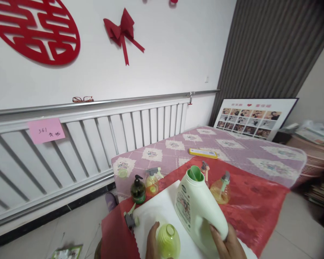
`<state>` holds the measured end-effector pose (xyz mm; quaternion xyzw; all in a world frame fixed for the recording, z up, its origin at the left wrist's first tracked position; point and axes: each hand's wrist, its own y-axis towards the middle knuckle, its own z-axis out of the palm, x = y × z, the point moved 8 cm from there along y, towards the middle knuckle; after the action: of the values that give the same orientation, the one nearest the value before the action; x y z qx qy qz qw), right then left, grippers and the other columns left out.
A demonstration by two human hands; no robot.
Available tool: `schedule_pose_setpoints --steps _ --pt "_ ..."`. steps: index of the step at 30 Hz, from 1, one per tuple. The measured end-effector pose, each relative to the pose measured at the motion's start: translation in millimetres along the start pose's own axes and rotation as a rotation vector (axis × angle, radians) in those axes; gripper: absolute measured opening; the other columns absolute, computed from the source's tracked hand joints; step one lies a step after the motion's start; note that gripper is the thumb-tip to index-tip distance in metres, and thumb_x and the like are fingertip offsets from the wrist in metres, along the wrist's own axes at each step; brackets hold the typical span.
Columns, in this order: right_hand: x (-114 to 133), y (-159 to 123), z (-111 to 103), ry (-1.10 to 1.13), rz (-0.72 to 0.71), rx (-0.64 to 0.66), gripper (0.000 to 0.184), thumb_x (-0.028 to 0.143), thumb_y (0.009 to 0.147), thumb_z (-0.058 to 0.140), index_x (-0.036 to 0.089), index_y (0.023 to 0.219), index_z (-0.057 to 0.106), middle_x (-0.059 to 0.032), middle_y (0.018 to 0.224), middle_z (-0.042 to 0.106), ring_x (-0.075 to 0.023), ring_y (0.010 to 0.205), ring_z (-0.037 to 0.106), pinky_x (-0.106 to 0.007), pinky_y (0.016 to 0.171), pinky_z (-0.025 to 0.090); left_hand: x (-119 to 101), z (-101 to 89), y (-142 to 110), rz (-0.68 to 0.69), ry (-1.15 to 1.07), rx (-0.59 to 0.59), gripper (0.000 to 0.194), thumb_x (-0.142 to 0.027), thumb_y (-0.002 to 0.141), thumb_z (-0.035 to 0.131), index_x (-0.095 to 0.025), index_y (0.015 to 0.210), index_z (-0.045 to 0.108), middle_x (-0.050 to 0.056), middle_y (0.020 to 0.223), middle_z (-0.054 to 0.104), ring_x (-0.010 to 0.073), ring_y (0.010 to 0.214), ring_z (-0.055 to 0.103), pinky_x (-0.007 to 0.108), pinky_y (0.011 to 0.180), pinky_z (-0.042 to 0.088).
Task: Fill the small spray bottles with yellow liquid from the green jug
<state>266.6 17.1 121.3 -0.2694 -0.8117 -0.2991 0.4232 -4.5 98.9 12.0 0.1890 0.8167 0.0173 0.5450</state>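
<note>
Red cloth (256, 201) lies beneath both hands. The left hand (152, 244) curls around a yellow-green bottle (169, 241); the right hand (226, 242), beside it, grips the handle of a pale-green jug (198, 210), upright and slightly tilted.

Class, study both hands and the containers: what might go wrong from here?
The large jug in the right hand is uncapped; a sharp tilt might spill it.

The left hand holds an open small bottle that might overflow or slip, likely wetting the white sheet.
</note>
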Motion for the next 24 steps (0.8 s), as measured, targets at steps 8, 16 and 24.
schedule_pose_setpoints --steps 8,16,24 --pt "-14 4 3 -0.020 0.014 0.005 0.043 0.060 0.074 0.054 0.024 0.096 0.058 -0.0101 0.089 0.075 -0.0318 0.084 0.071 -0.040 0.073 0.057 -7 -40.1 9 -0.015 -0.058 -0.261 0.055 -0.044 0.091 0.039 -0.013 0.135 0.047 0.018 0.143 0.054 0.0261 0.134 0.051 0.036 0.108 0.046" --pt "-19 4 4 -0.044 0.013 -0.004 0.045 0.062 0.073 0.052 0.023 0.095 0.056 -0.0106 0.091 0.075 -0.0318 0.086 0.070 -0.040 0.078 0.057 -10 -98.6 59 -0.029 0.594 -0.038 0.042 -0.028 0.086 0.047 -0.017 0.124 0.061 0.012 0.131 0.065 0.0264 0.125 0.057 0.049 0.112 0.041" --pt "-15 3 2 -0.059 0.004 0.001 0.047 0.063 0.074 0.050 0.021 0.096 0.057 -0.0130 0.091 0.075 -0.0314 0.087 0.071 -0.040 0.076 0.057 0 -92.4 61 -0.112 0.751 0.162 0.042 -0.016 0.085 0.041 -0.024 0.120 0.064 0.005 0.125 0.067 0.0259 0.122 0.054 0.046 0.110 0.034"
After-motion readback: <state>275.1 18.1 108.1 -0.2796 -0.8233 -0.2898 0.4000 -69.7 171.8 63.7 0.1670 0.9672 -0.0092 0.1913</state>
